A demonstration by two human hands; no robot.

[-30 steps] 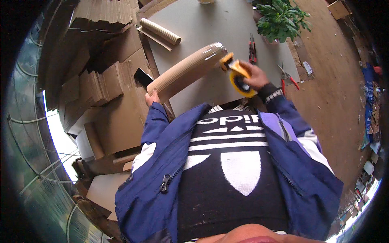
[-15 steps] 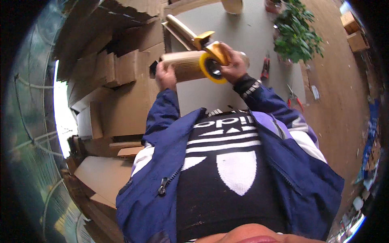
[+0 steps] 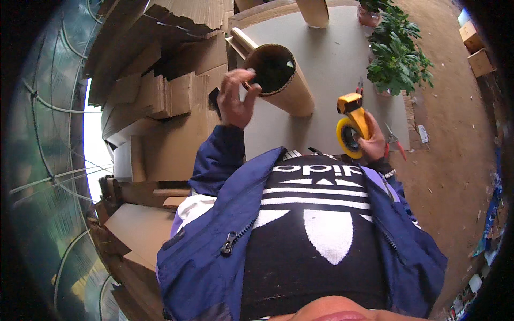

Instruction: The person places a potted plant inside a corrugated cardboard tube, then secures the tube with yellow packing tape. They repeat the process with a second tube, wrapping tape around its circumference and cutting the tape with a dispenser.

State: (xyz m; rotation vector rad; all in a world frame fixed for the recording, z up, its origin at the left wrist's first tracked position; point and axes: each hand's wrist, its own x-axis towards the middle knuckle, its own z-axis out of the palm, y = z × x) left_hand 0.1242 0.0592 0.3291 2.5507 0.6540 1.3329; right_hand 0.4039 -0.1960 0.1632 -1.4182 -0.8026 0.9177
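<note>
A brown corrugated cardboard tube point(image 3: 297, 95) stands upright on the grey table, its round mouth facing up. Its inside is dark, apart from a small pale spot. At the near left of the rim is my left hand point(image 3: 237, 99), fingers bent and thumb spread; whether a fingertip touches the cardboard I cannot tell. My right hand point(image 3: 373, 140) grips a yellow tape dispenser point(image 3: 360, 119) by its body, to the right of the tube. A yellow-rimmed roll of tape point(image 3: 347, 140) sits in the dispenser.
Leafy potted plants point(image 3: 399, 61) line the table's right side. Red-handled pliers point(image 3: 395, 143) lie near its right edge. Another cardboard tube point(image 3: 313, 13) stands at the back. A rolled piece of cardboard point(image 3: 243, 41) lies behind the tube. Stacked cardboard point(image 3: 166, 142) fills the left.
The tube has gone from lying sideways in my left hand to standing on the table. My left hand has let go, and my right hand has drawn the tape dispenser rightward, away from it.
</note>
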